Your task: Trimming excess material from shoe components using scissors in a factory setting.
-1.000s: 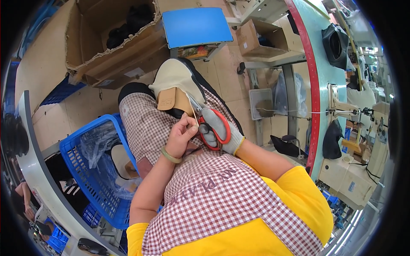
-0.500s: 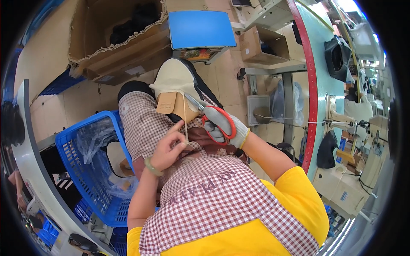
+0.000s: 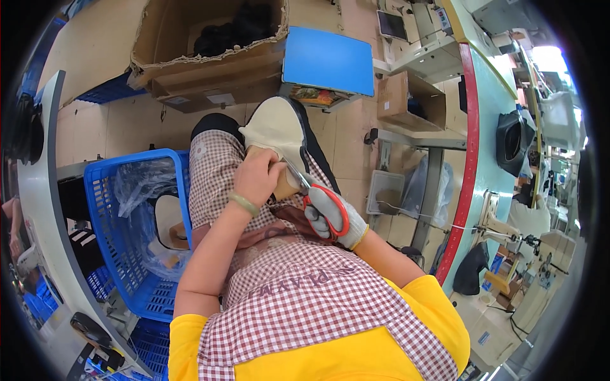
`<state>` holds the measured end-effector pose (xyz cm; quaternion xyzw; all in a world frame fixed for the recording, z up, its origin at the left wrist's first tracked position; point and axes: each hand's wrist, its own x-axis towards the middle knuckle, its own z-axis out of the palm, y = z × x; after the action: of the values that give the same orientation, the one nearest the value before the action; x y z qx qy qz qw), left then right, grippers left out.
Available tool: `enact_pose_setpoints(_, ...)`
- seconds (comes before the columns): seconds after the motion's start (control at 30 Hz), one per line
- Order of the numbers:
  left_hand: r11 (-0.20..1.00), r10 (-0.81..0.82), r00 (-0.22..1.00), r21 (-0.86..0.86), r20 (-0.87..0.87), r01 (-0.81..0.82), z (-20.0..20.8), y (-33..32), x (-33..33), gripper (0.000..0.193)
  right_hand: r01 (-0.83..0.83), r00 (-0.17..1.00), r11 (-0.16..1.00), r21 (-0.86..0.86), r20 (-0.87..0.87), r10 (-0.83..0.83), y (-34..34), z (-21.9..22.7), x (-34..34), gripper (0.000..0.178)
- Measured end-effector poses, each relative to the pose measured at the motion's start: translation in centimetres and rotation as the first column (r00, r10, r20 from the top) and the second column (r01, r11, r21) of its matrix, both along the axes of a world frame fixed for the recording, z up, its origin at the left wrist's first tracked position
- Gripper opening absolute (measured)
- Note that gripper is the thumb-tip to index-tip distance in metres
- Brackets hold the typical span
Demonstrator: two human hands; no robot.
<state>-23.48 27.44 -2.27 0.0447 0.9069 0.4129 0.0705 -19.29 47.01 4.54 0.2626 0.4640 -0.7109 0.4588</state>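
A large cardboard box (image 3: pixel 216 84) with a ragged rim stands open at the upper left of the frame, a heap of black pieces (image 3: pixel 235 32) inside. Just right of it, at upper centre, is a stool (image 3: pixel 327 61) with a flat blue top. Farther right, a smaller carton (image 3: pixel 393 103) lies open beside a metal frame, and below it sit a grey plastic tub (image 3: pixel 381 189) and a clear bag (image 3: pixel 418 193). Along the right runs a pale green desk (image 3: pixel 488 111) edged in red, carrying a black piece (image 3: pixel 513 143) and a cream sewing machine (image 3: pixel 491 219). At centre left, a blue basket (image 3: pixel 107 244) holds crumpled clear plastic (image 3: pixel 145 190). Pale floor tiles (image 3: pixel 346 140) show between.
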Motion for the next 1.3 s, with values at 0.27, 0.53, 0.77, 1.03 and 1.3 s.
enact_pose_setpoints(0.27,0.882,0.232,0.954,0.373,0.192,-0.289,-1.0,1.6,0.7,0.008,-0.029,0.997,0.998,0.060,0.067,0.025,0.6,0.4,-1.1,0.053)
enact_pose_setpoints(0.53,0.802,0.260,0.905,0.447,0.337,-0.397,-2.3,1.3,1.1,0.010,-0.182,0.980,0.961,0.210,-0.045,0.196,-0.2,1.3,-2.8,0.056)
enact_pose_setpoints(0.77,0.786,0.242,0.898,0.467,0.368,-0.404,-2.3,1.2,1.6,0.013,-0.337,0.938,0.906,0.258,0.012,0.345,-0.3,2.2,-5.9,0.056)
enact_pose_setpoints(1.03,0.688,0.173,0.900,0.606,0.399,-0.400,-3.4,0.6,2.1,0.012,-0.264,0.919,0.964,0.010,0.307,0.248,2.8,0.7,-9.3,0.034)
enact_pose_setpoints(1.3,0.728,0.093,0.868,0.561,0.489,-0.394,-1.7,-0.2,1.5,0.011,-0.328,0.908,0.935,0.135,0.318,0.273,0.8,0.8,-10.9,0.031)
